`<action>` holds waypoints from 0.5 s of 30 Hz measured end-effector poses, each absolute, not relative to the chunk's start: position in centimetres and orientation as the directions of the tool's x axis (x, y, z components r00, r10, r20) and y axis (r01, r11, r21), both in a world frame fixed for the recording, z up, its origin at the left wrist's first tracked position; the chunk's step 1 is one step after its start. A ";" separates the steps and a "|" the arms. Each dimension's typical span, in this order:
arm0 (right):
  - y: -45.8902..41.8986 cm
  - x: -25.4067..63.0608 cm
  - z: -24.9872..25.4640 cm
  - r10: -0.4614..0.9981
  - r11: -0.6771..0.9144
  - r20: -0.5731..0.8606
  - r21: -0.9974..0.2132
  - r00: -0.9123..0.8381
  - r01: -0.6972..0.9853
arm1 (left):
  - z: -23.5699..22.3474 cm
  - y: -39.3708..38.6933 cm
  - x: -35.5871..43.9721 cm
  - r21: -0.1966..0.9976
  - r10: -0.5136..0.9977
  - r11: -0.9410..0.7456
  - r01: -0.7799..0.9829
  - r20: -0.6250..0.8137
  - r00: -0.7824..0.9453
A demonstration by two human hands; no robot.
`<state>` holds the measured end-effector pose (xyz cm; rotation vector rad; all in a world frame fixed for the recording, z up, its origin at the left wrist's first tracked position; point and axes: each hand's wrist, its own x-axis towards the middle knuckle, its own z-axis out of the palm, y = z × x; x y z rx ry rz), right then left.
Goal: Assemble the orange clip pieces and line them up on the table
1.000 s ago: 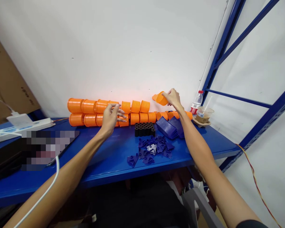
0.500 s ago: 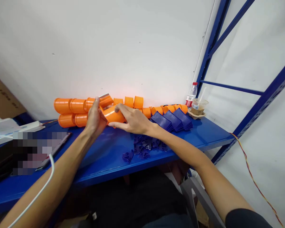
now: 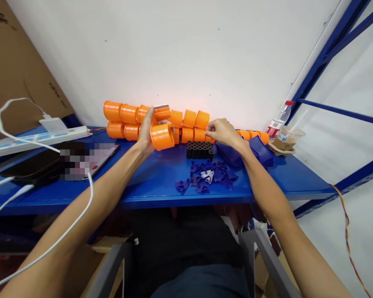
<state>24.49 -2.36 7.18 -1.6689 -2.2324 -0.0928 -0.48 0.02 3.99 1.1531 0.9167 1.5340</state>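
Note:
My left hand (image 3: 146, 131) is closed around an orange cup-shaped part (image 3: 162, 136), held on its side just in front of the stacked rows of orange cups (image 3: 124, 120) along the wall. My right hand (image 3: 222, 131) hovers over the cluster of black cylinders (image 3: 199, 150), its fingers pinched together near an orange cup in the row; whether it holds anything is hidden. Below lie several small blue brackets (image 3: 205, 178) in a loose pile. Stacks of flat blue pieces (image 3: 257, 150) sit right of my right hand.
A water bottle (image 3: 278, 120) and a drink cup with straw (image 3: 287, 138) stand at the right end of the blue shelf (image 3: 149, 186). A power strip (image 3: 37, 138), phone (image 3: 90, 157) and white cables (image 3: 49, 244) lie on the left. Blue rack posts (image 3: 329, 45) rise at right.
My right hand let go of the orange cup and moved right to above the black cylinders. My left hand kept the cup. The view shifted, bringing the power strip and phone into sight.

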 end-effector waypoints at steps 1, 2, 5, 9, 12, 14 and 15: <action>-2.7 24.6 7.4 0.934 0.292 0.255 -0.149 -0.249 0.945 | 4.1 -0.1 -0.4 0.932 0.985 -0.174 -0.319 0.163 -0.061; -3.2 24.6 7.7 0.950 0.279 0.187 -0.140 -0.251 0.950 | 4.2 -0.3 -0.3 0.911 0.997 -0.083 -0.405 0.077 -0.031; -4.5 24.4 8.2 0.966 0.259 0.026 -0.089 -0.257 0.962 | 4.2 -0.6 -0.1 0.863 0.999 0.021 -0.505 -0.005 0.033; -5.0 23.4 7.7 0.965 0.261 0.000 0.003 -0.261 0.965 | 3.4 0.1 -0.4 0.872 0.998 -0.013 -0.490 0.044 0.053; -4.7 22.8 7.0 0.964 0.267 -0.024 0.054 -0.266 0.962 | 3.0 0.6 -0.6 0.887 0.995 -0.052 -0.458 0.084 0.049; -4.5 22.6 6.8 0.963 0.268 -0.037 0.084 -0.266 0.960 | 2.9 0.6 -0.6 0.879 0.994 -0.051 -0.473 0.093 0.065; -4.5 22.6 6.8 0.964 0.267 -0.040 0.091 -0.264 0.959 | 3.0 0.5 -0.6 0.869 0.993 -0.040 -0.494 0.090 0.078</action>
